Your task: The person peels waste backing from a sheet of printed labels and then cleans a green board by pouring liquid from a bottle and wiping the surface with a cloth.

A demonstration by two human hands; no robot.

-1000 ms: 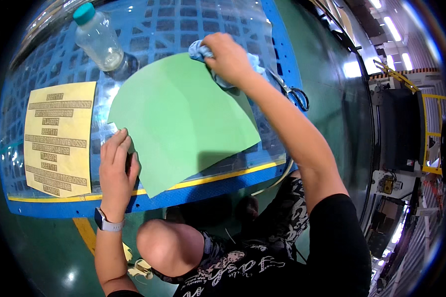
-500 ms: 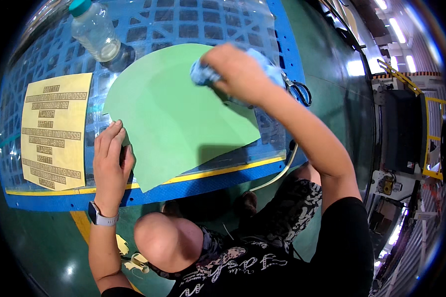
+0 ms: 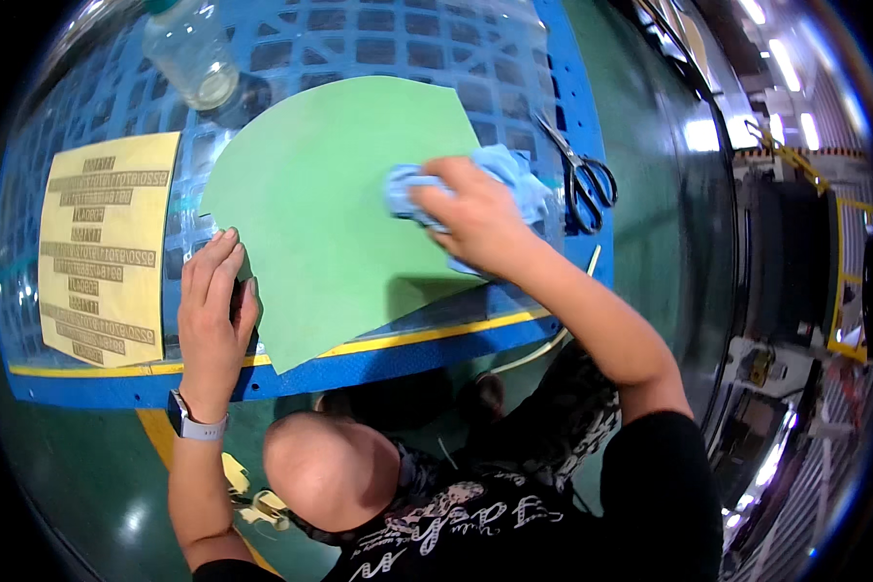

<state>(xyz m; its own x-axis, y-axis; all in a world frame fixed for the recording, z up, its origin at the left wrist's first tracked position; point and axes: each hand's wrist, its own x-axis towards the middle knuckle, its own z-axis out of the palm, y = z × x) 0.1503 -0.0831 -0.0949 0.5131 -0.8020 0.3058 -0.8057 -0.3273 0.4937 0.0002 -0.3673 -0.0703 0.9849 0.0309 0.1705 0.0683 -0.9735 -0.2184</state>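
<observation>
The right hand point(image 3: 475, 213) grips crumpled blue cloth point(image 3: 522, 179); the half-open, empty left hand point(image 3: 213, 303) borders the round-topped green sheet point(image 3: 325, 184) (likely light, pliable, best held by edges).

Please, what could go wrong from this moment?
The green sheet might shift or crease, since the right hand holds a cloth on it and the left hand is at its left edge. The scissors lie by the table's right edge, near the cloth, so a wide sweep might knock them off.

Grn sheet point(image 3: 320, 184), lt blu cloth point(image 3: 515, 177)
</observation>
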